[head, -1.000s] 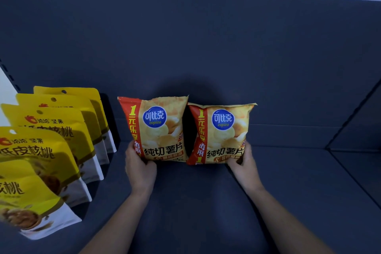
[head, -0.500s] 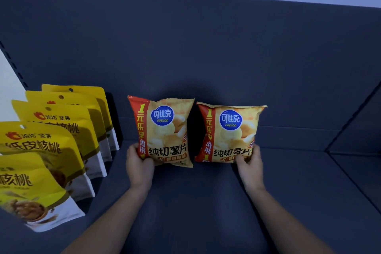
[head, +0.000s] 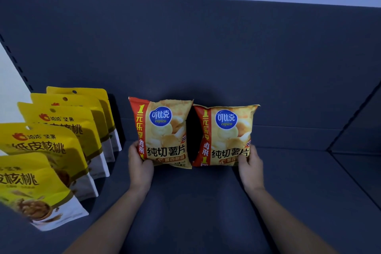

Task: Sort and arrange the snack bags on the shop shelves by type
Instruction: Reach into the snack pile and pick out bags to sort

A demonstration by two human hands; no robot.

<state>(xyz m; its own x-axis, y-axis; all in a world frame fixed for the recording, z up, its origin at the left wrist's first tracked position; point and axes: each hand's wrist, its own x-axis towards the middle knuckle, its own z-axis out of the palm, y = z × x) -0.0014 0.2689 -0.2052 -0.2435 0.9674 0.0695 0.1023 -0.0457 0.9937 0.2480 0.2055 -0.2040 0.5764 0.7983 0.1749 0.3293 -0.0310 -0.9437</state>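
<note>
Copico chip bags [head: 165,132] stand upright on the dark shelf [head: 195,202] just beyond my hands, long axes vertical and edges almost touching. My left hand [head: 140,167] grips the left bag [head: 162,150] at its lower left corner, and my right hand [head: 250,169] grips the right bag [head: 226,136] at its lower right corner, each equally near. Yellow walnut pouches [head: 61,140] line up to the left.

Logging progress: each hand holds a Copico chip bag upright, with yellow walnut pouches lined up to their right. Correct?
Not quite: in the head view the walnut pouches stand left of the Copico chip bags, not right. Rest holds.
</note>
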